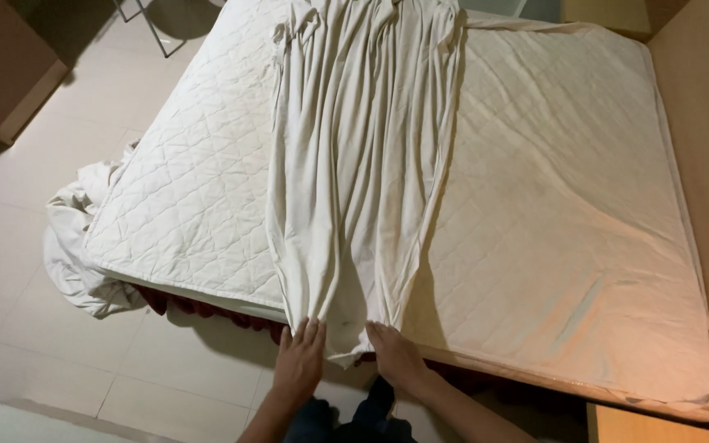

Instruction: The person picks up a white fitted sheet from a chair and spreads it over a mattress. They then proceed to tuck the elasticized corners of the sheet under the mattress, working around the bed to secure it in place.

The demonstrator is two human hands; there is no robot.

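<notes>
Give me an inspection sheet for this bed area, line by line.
Surface: quilted mattress pad lies flat on the bed.
Job's things: bunched white sheet runs lengthwise down the middle.
Clutter: another white sheet heaped on the tiled floor at the bed's corner.
Grippers: left hand and right hand rest on the sheet's near edge.
Cables: nothing seen.
Surroundings: wooden panel along one side.

There is one mattress (535, 205), two sheets, one on it (363, 164) and one on the floor (71, 246), and two hands (301, 361) (395, 353).
</notes>
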